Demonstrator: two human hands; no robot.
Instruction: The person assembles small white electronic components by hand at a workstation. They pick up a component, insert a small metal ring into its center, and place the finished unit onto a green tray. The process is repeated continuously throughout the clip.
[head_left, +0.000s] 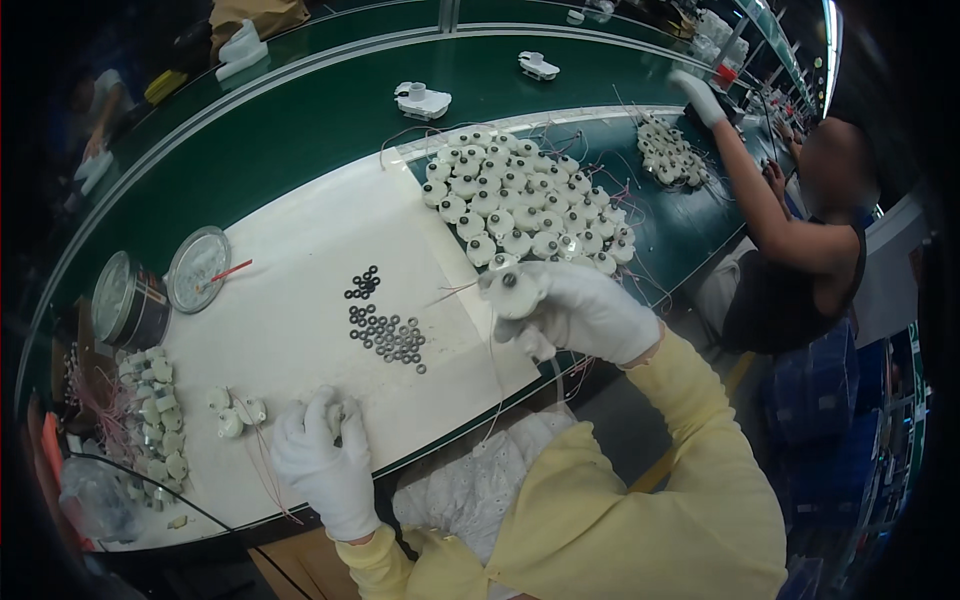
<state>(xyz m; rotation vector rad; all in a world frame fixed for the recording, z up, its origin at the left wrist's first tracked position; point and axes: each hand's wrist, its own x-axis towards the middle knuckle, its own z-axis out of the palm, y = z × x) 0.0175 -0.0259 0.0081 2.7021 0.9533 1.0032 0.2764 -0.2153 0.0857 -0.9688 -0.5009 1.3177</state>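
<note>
My gloved right hand [600, 318] grips a small white motor [516, 294], round with a dark centre, above the near edge of the worktable. Thin wires trail from it. Low at the table's front edge, my gloved left hand [328, 462] has its fingers curled together; what they hold, if anything, is hidden. Just left of it lie a few small white motors [232, 424] with pink wires. Small dark and grey metal rings [385, 335] are scattered on the white sheet between my hands. Beyond my right hand, many similar white motors [535, 205] stand packed together.
A round tub [128, 302] and its clear lid [198, 268], with a red stick [230, 272] on it, stand at the left. More wired motors [162, 420] lie at the far left. White housings [422, 101] rest on the green belt [330, 120]. A co-worker [810, 240] sits at the right.
</note>
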